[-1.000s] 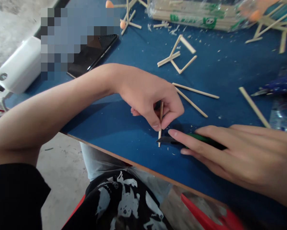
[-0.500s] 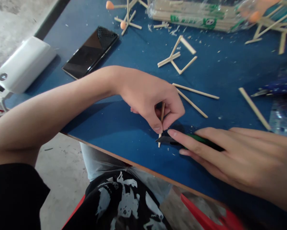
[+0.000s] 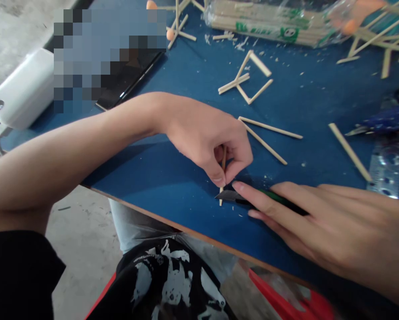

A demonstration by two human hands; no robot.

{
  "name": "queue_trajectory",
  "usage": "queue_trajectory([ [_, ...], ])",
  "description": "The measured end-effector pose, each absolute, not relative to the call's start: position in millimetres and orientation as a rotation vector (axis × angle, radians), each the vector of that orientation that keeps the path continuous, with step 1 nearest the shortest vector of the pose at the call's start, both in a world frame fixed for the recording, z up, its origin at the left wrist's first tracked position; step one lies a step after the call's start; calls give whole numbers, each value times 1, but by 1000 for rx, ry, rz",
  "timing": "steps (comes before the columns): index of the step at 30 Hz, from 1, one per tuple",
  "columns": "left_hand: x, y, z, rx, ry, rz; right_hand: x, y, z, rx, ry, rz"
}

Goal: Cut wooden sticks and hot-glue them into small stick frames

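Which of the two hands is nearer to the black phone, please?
Left. The left hand pinches a stick to the right of the phone; the right hand, holding a knife, lies farther right.

Now scanning the table (image 3: 312, 98): at left, got the power bank (image 3: 24, 89), phone (image 3: 132, 84) to its right; far side, spotting the stick packet (image 3: 269, 26) behind the stick frame (image 3: 260, 92); at right, catching a loose stick (image 3: 351, 153) left of the plastic strip (image 3: 386, 171).
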State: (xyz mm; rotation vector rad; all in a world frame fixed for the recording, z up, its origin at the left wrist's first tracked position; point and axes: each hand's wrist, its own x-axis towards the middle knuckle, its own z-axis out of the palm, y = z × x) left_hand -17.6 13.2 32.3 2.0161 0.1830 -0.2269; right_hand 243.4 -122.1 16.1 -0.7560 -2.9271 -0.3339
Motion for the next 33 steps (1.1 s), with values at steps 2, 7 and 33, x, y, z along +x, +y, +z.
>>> queue_trajectory([
  [2,-17,13,32,2044,181,-218,246,-122,16,-714,-2897,-354],
  [7,-17,14,32,2076,170,-218,251,-125,14,-723,-2867,-340],
  [33,-20,18,30,2029,199,-302,249,-114,12,-650,-2836,-291],
])
